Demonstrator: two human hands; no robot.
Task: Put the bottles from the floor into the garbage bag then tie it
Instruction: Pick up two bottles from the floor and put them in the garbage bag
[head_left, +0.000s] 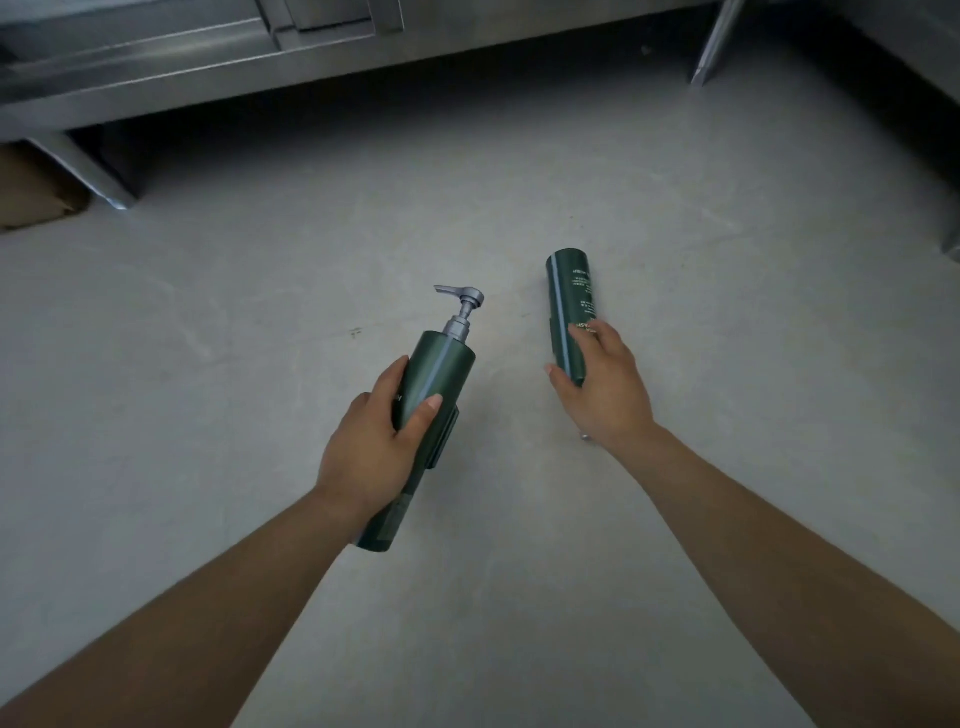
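Note:
My left hand (374, 441) is closed around a dark green pump bottle (441, 369), whose grey pump head (465, 301) points away from me. A second dark green bottle (382, 525) shows under that hand and wrist; I cannot tell whether it is held or lying on the floor. My right hand (605, 389) grips another dark green bottle (569, 291) with white lettering, its flat base pointing away. That bottle's top is hidden under my palm. No garbage bag is in view.
The floor (260, 312) is bare grey concrete. A stainless steel counter (208, 67) runs along the top, with legs at the left (98, 176) and right (714, 47). Brown cardboard (31, 192) lies at the far left. Another metal leg (953, 249) stands at the right edge.

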